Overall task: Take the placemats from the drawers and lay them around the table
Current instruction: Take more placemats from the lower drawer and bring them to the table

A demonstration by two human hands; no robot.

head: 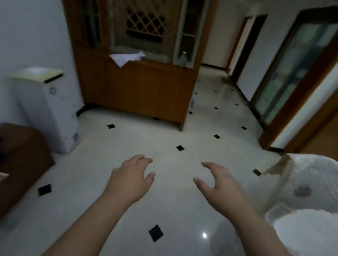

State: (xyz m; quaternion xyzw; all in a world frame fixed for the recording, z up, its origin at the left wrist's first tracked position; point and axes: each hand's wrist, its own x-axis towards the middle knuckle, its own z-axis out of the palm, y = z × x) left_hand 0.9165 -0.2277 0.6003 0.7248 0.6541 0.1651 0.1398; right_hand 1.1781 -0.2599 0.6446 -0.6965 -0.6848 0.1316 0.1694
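**Both hands empty above the tiled floor**

The left hand (pixel 131 179) and right hand (pixel 219 184) reach forward side by side, fingers loosely spread and relaxed, holding nothing. Beneath them lies the pale floor (pixel 125 141) with small black diamond tiles. Well beyond the fingertips stands a wooden cabinet (pixel 139 88); white cloth or paper (pixel 126 57) rests on its ledge, hanging over the edge. No placemat can be made out for certain. Left of the hands stands a white box (pixel 48 108); right of them, a white-covered surface (pixel 312 182).
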